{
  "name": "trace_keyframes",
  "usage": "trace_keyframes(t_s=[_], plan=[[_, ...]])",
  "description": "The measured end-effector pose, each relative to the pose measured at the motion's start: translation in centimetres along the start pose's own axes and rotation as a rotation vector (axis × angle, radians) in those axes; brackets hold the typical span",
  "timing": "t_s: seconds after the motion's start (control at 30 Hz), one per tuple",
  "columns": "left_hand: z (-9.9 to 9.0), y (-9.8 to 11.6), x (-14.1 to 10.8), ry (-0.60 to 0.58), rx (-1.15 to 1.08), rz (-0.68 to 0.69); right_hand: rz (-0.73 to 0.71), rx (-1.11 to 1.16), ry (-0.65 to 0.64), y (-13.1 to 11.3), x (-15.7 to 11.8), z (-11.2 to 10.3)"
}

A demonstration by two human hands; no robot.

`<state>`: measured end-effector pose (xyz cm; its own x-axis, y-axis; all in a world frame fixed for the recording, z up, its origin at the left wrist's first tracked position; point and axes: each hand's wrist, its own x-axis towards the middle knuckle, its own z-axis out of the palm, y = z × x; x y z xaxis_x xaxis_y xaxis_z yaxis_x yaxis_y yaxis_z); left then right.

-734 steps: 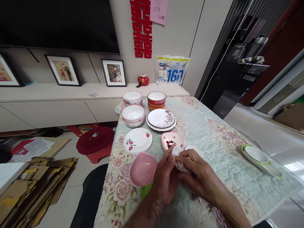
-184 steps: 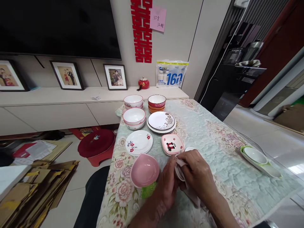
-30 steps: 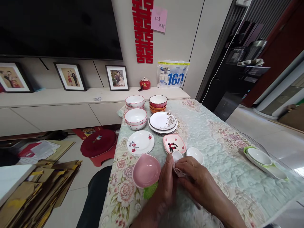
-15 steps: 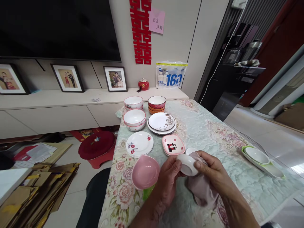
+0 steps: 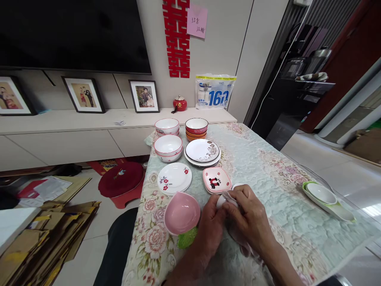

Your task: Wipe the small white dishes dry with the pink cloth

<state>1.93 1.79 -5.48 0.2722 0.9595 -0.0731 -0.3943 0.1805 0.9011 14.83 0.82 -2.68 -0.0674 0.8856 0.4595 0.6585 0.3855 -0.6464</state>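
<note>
A small white dish is pinched by my left hand, low in the middle of the view. My right hand presses a greyish-pink cloth onto that dish, and the cloth hangs below the fingers. Just left of my left hand lies a pink bowl with a green leaf-shaped part. Beyond the hands sits a square pink cat plate. Another white dish is partly hidden behind my right hand.
On the flowered tablecloth stand white plates, a stack of brown-patterned plates, red-rimmed bowls and red and orange bowls. Green-edged dishes lie at the right. A red stool is left of the table.
My right hand has moved left and closer to my left hand, bringing the cloth over the small dish, which is now mostly covered. The view has shifted slightly.
</note>
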Motion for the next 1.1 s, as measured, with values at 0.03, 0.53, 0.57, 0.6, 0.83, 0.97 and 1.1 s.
trace_keyframes(t_s=[0.03, 0.53, 0.57, 0.6, 0.83, 0.97, 1.1], plan=[[0.0, 0.1, 0.0, 0.015, 0.029, 0.01, -0.024, 0.002, -0.046, -0.6, -0.1, 0.1], [-0.1, 0.3, -0.2, 0.014, 0.16, 0.095, 0.04, -0.045, 0.1, 2.4, 0.5, -0.7], [-0.1, 0.3, -0.2, 0.018, 0.175, 0.096, 0.035, -0.051, 0.106, 2.2, 0.4, -0.7], [0.0, 0.3, -0.2, 0.02, 0.185, 0.093, 0.012, -0.051, 0.109, 1.9, 0.3, -0.7], [0.5, 0.5, -0.4, -0.008, 0.162, 0.093, -0.162, -0.01, -0.035, -0.5, -0.1, -0.2], [0.2, 0.5, -0.4, -0.026, 0.156, 0.064, -0.039, 0.115, 0.06, 1.3, 0.3, -0.8], [0.3, 0.3, -0.3, -0.059, -0.024, 0.016, 0.233, 0.387, 0.075, 3.1, 0.6, -1.4]])
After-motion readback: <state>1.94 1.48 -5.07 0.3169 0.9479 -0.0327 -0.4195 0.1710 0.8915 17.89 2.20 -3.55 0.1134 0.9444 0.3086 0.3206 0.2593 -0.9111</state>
